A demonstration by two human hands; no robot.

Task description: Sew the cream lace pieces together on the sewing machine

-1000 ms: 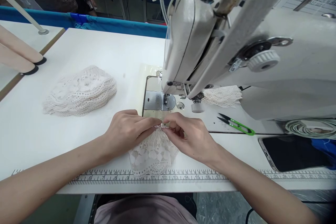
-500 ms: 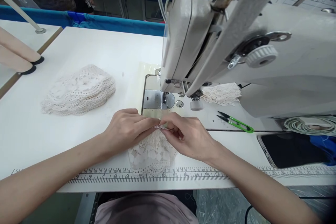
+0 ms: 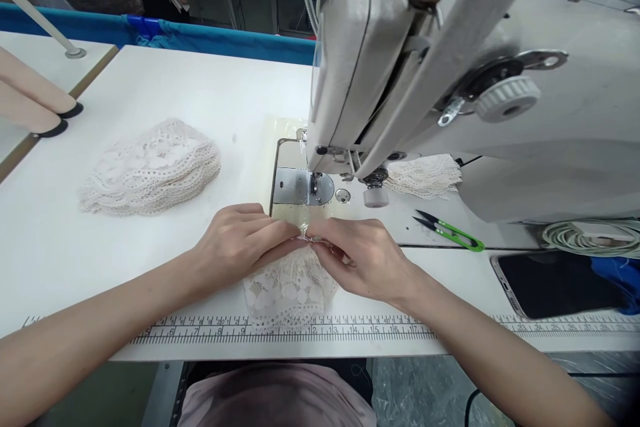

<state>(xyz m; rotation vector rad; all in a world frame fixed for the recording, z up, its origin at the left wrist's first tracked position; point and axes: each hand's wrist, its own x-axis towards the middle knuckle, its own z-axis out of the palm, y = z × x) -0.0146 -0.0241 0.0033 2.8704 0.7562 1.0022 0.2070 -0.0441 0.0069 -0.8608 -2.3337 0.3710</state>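
Observation:
A piece of cream lace point(image 3: 290, 290) hangs from my fingers down over the table's front, its scalloped lower part lying across the printed ruler. My left hand point(image 3: 243, 240) pinches its gathered top edge from the left. Opposite it, my right hand point(image 3: 357, 255) pinches the same edge, the fingertips of both hands nearly meeting. Just beyond the hands are the metal needle plate point(image 3: 295, 187) and presser foot point(image 3: 315, 183) of the white sewing machine point(image 3: 345, 67). The lace is apart from the foot. My fingers partly cover its top edge.
A stack of lace pieces point(image 3: 150, 170) lies at left, and more lace point(image 3: 425, 175) sits behind the needle area. Green thread snips point(image 3: 450, 233), a phone point(image 3: 555, 283) and a coil of pale cord point(image 3: 590, 238) are on the right. The ruler strip point(image 3: 200, 330) runs along the front edge.
My right hand's fingers have shifted, its thumb and forefinger now closed flatter along the lace's top edge. The left hand keeps its pinch. The whole view has moved slightly.

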